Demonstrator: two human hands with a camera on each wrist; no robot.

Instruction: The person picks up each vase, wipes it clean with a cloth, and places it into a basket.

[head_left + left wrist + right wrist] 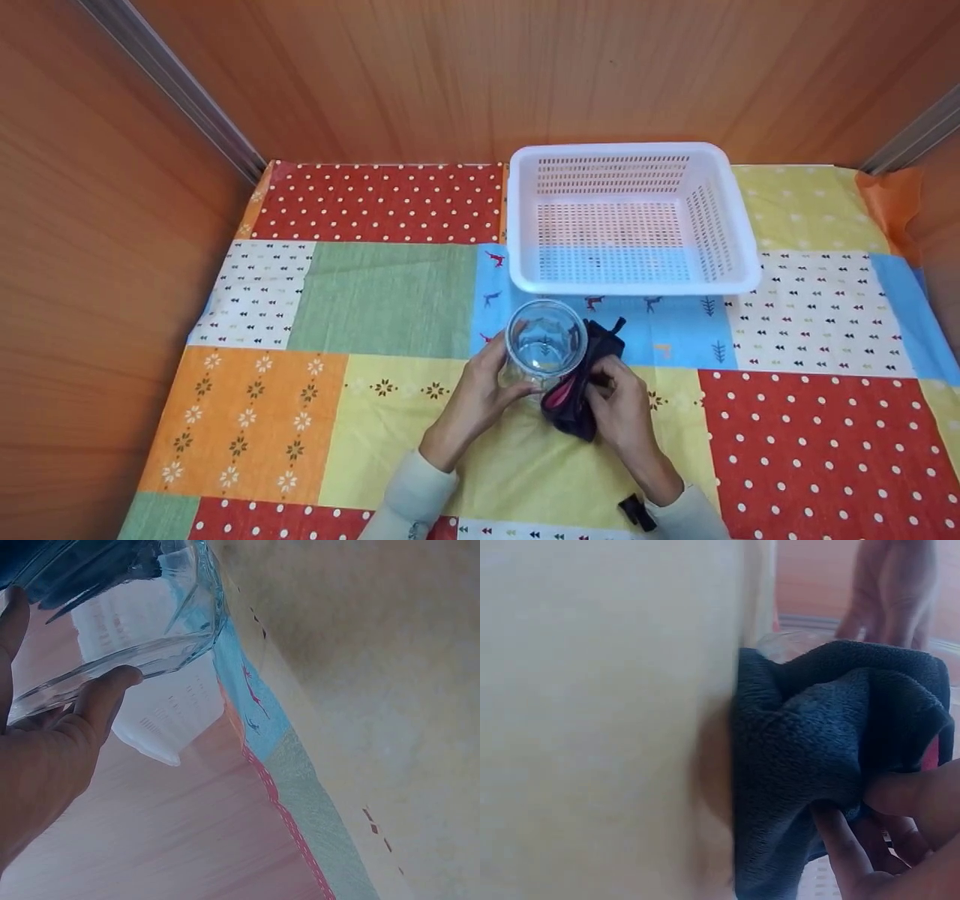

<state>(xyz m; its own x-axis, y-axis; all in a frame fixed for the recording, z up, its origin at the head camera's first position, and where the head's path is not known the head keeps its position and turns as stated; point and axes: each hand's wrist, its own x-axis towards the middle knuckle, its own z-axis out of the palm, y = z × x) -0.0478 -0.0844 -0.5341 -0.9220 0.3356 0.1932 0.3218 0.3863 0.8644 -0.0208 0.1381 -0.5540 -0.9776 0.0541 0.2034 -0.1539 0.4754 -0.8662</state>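
Observation:
A clear glass jar [546, 341], its round mouth facing up, is gripped around its side by my left hand [480, 386]. The left wrist view shows the thumb and fingers of that hand [64, 735] against the glass. My right hand [619, 405] pinches a dark cloth [577, 401] with a pink patch, which lies against the jar's right side. Close up in the right wrist view, the cloth [810, 735] looks fluffy and bunched, with the thumb and fingers of my right hand [900, 840] in its folds. The cloth hides part of the jar there.
Behind the jar stands a white plastic basket [634, 289] with slotted walls. A patchwork tablecloth [397, 300] covers the table. Wooden panels [450, 82] rise at the back and sides. A small black object [636, 513] lies by my right sleeve.

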